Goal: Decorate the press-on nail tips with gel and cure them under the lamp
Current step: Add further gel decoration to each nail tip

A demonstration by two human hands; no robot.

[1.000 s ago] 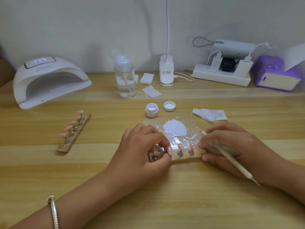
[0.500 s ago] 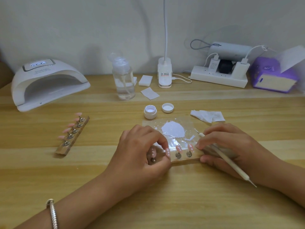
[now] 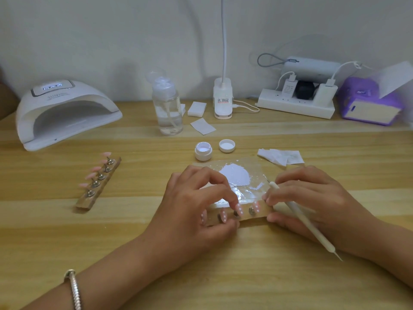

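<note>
Nail tips, pink with white dots, stand on pegs along a wooden holder strip. The strip lies crosswise on the surface, between both hands. The left hand pinches its left end with curled thumb and fingers. The right hand grips the right end, with a dotting tool held in the same fingers. The curing lamp stands well apart at far left, so the left hand is nearer. The gel pot is open and holds white gel.
</note>
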